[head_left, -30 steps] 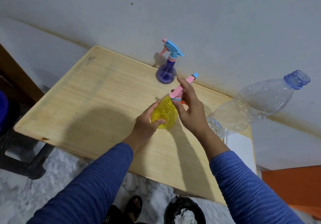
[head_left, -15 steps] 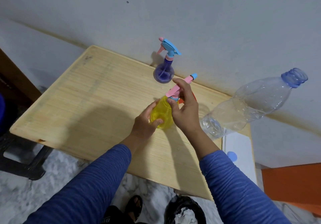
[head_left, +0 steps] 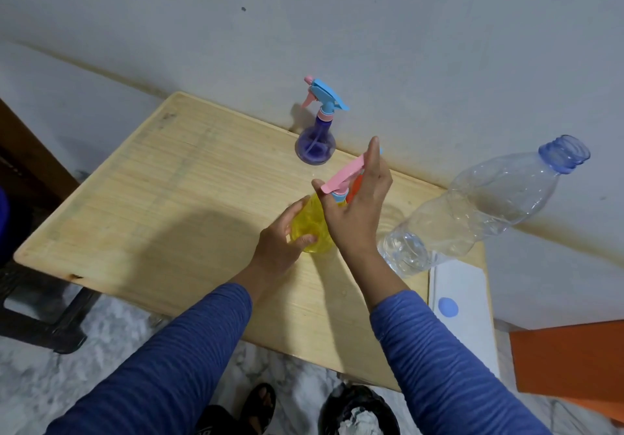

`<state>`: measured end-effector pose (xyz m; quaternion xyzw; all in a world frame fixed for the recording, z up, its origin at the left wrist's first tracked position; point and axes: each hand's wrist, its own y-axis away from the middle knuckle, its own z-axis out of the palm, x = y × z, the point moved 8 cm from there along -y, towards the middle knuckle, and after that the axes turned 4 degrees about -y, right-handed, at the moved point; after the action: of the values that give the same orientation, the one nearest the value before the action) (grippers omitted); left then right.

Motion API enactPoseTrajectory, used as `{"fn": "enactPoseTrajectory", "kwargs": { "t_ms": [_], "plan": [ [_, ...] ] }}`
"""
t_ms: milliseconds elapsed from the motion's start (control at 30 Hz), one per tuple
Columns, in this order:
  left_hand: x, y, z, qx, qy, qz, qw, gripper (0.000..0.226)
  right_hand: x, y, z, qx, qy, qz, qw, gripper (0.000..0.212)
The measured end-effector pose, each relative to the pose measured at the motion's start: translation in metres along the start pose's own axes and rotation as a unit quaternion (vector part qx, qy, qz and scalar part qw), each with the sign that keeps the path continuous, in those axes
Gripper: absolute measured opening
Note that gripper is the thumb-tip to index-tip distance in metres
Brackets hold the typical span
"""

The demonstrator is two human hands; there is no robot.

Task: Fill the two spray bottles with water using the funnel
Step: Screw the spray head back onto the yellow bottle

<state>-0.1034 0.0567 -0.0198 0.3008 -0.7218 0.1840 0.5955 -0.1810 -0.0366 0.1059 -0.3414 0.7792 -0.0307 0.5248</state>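
Note:
A yellow spray bottle [head_left: 312,228] with a pink trigger head [head_left: 342,176] stands on the wooden table [head_left: 175,198]. My left hand [head_left: 282,245] wraps the yellow body from the left. My right hand [head_left: 354,212] grips the neck and pink head, fingers extended upward. A sliver of something orange [head_left: 355,187], perhaps the funnel, shows behind my right hand. A purple spray bottle [head_left: 315,142] with a blue head stands upright at the table's back edge. A large clear water bottle [head_left: 486,210], uncapped, stands at the right with a little water at its base.
The blue cap [head_left: 448,307] lies on a white sheet [head_left: 466,299] at the table's right end. A black bag of rubbish [head_left: 358,414] sits on the marble floor below. An orange surface [head_left: 567,363] is at the right, dark furniture [head_left: 33,299] at the left.
My right hand has turned on the pink head, the fingers now straightened upward. The left hand keeps its hold on the yellow bottle.

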Motion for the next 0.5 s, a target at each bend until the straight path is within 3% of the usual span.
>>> {"fn": "enactPoseTrajectory", "kwargs": {
  "t_ms": [167,333,433,500],
  "plan": [
    [0.006,0.008,0.0,0.035,0.004,0.008,0.999,0.067,-0.001,-0.021,0.017,-0.095,-0.056,0.001,0.994,0.075],
    [-0.004,0.021,-0.018,0.034,-0.139,0.018,0.99,0.088,-0.015,-0.039,0.017,-0.141,-0.094,-0.001,0.985,0.053],
    [-0.018,0.022,-0.052,0.115,-0.214,0.0,0.97,0.056,-0.02,-0.047,0.027,-0.195,-0.151,0.026,0.969,0.039],
    [-0.032,0.019,-0.08,0.178,-0.284,-0.039,0.942,0.048,-0.019,-0.048,0.04,-0.241,-0.182,0.079,0.95,0.036]
  ]
}}
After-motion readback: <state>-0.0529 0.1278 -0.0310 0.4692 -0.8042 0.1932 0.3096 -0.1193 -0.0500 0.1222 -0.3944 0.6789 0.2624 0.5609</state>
